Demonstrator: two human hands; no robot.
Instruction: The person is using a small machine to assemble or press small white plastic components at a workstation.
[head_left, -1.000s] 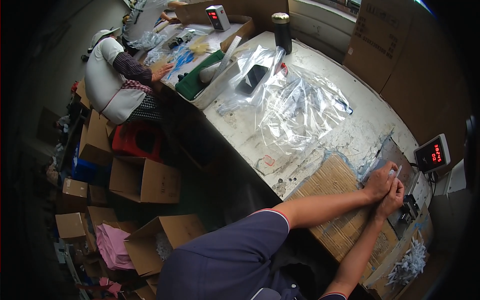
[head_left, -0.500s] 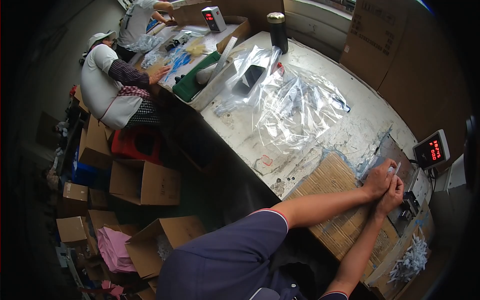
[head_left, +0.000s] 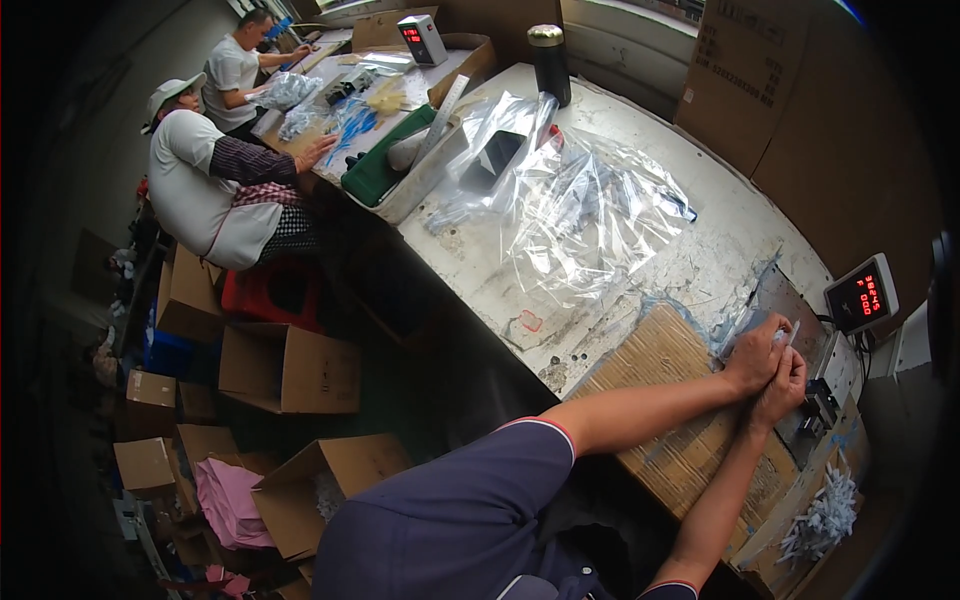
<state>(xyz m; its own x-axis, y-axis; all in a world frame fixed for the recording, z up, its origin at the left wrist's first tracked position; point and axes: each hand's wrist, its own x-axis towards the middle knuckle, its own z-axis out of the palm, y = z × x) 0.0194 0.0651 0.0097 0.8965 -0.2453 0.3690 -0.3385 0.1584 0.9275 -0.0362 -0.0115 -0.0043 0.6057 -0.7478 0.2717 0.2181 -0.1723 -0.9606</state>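
My left hand and my right hand meet at the right end of the workbench, fingers closed and touching. Between their fingertips a small whitish strip sticks out; its exact kind is too small to make out. Just beyond the left hand lies a bit of clear plastic film. Right beside the right hand sits a small black metal fixture on the bench. Under my forearms lies a worn sheet of corrugated cardboard.
A red-digit display box stands behind my hands. Small white pieces lie heaped at the near right. Clear plastic bags, a phone and a black flask occupy the far bench. Two people work at the far left; open cartons stand below.
My view has shifted slightly. My hands keep nearly the same pose and place. The person at the far back now shows more fully, leaning over the bench.
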